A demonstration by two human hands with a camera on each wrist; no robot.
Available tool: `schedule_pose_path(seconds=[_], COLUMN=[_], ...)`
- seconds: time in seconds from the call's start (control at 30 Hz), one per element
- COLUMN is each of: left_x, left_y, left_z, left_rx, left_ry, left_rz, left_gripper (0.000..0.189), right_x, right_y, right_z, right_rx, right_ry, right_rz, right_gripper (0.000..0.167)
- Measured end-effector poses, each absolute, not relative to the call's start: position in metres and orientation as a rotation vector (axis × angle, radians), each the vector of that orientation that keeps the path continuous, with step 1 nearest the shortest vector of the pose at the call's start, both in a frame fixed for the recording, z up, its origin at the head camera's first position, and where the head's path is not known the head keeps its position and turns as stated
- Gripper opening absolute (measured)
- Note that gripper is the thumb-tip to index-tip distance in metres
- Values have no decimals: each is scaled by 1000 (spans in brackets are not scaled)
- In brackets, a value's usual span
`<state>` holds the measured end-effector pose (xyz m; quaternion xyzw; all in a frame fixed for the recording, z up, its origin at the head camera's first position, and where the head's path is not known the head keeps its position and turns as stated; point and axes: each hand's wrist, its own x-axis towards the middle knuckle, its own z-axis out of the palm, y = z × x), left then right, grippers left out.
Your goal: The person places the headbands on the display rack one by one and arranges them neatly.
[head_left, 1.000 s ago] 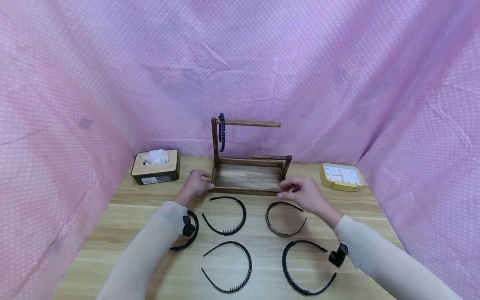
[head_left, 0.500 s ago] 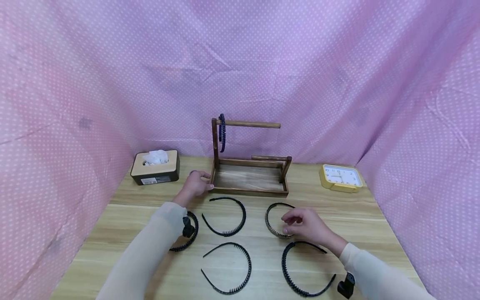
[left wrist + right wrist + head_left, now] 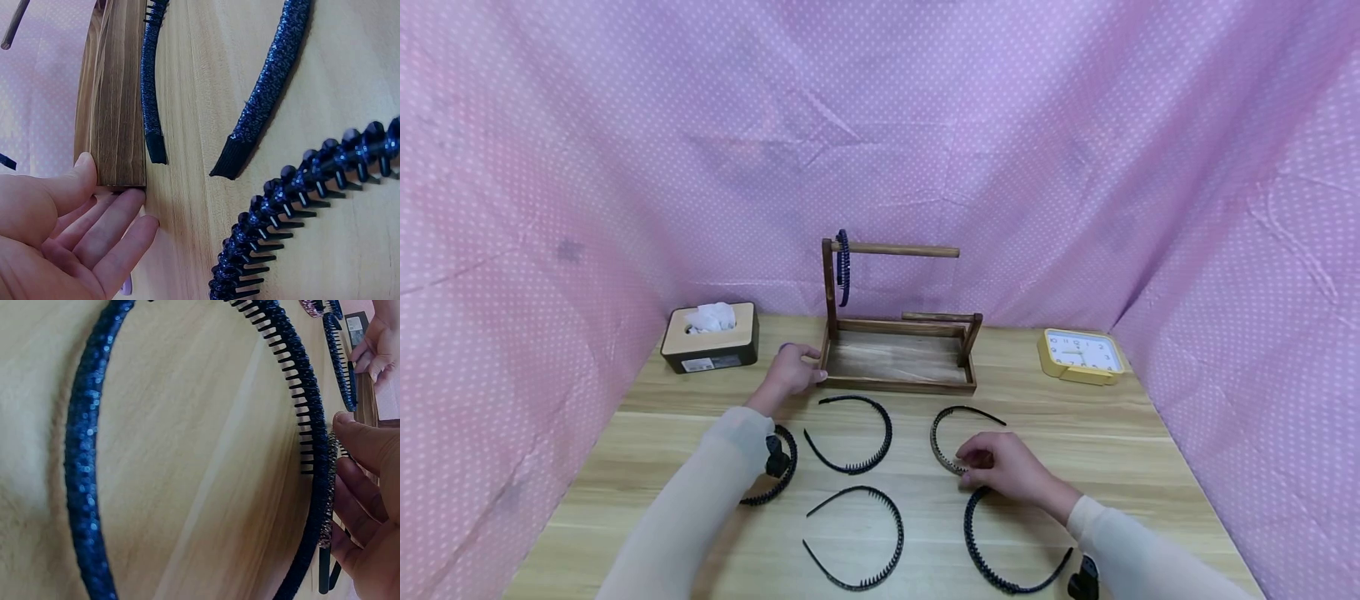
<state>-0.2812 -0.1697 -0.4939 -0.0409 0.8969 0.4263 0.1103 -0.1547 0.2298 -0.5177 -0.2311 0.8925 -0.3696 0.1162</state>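
Note:
My left hand (image 3: 792, 369) holds the left front corner of a wooden rack (image 3: 895, 386), thumb and fingertips against the wood (image 3: 119, 125) in the left wrist view. A dark toothed headband (image 3: 844, 268) hangs at the left end of the rack's upper bar. My right hand (image 3: 1007, 468) is over the lower right part of a brown glittery headband (image 3: 942, 450), its thumb and fingers apart; contact is unclear. In the right wrist view the fingers are beside that headband (image 3: 326, 519), behind a larger blue glitter headband (image 3: 306, 394).
More dark headbands lie on the table: two left of middle, headband (image 3: 887, 442) and headband (image 3: 898, 533); one headband (image 3: 786, 479) partly under the left forearm; one headband (image 3: 973, 542) at front right. A tissue box (image 3: 711, 337) stands left, a yellow clock (image 3: 1081, 357) right.
My right hand has left the rack's right front corner and moved toward me, down to the brown headband. My left hand stays at the rack's left corner.

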Motion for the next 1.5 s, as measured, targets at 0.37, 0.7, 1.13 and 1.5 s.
schedule_pose_path(seconds=[0.37,0.7,1.13,1.5], left_x=[-280,-279,-280,-277], left_y=[-169,-168,-169,-169], left_z=[-494,-493,-496,-492], left_rx=[-116,-114,-129,-126], left_ry=[2639,2641,2619,2620], left_rz=[1263,1269,1265,1268], left_gripper=[44,44,46,47], right_x=[-153,-151,-146,-147], right_y=[226,222,220,229], right_z=[-519,-520,-512,-484], right_rx=[-713,-783,-707,-509], right_ry=[2658,2753,2801,2952], right_rz=[-931,-803,-976,-1325], right_gripper=[27,23,17,16])
